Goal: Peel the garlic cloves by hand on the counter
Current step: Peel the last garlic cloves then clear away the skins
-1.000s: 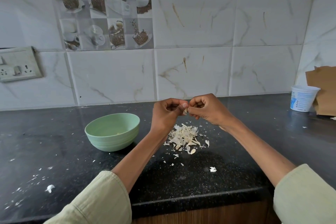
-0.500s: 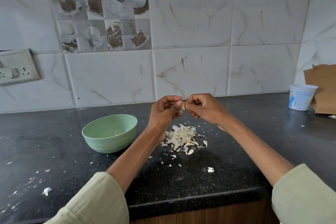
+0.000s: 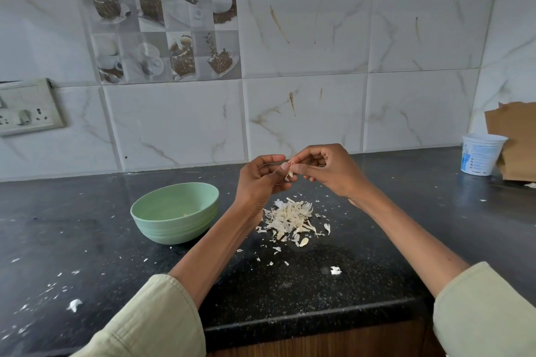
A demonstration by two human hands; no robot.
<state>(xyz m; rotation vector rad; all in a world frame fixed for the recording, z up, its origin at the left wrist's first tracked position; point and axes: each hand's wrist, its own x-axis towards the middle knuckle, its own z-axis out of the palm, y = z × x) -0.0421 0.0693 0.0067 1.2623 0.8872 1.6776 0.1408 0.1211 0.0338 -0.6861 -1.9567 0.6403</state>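
Note:
Both hands meet above the black counter (image 3: 87,240), just over a heap of pale garlic skins (image 3: 291,219). A small garlic clove (image 3: 290,172) shows between the fingertips; my left hand (image 3: 261,182) pinches it with thumb and fingers, and my right hand (image 3: 330,168) pinches it from the other side. Most of the clove is hidden by the fingers. A light green bowl (image 3: 162,226) stands on the counter to the left of the heap, with a pale bit visible inside.
Skin flakes lie scattered over the counter, with a bigger scrap (image 3: 335,270) near the front edge. A white plastic tub (image 3: 480,153) and torn brown cardboard (image 3: 516,139) stand at the back right. A switch socket (image 3: 26,107) sits on the tiled wall at left.
The curled fingers of both hands have loosened and opened a little around the clove, and a strip of pale skin now shows between them. The hands stay over the heap.

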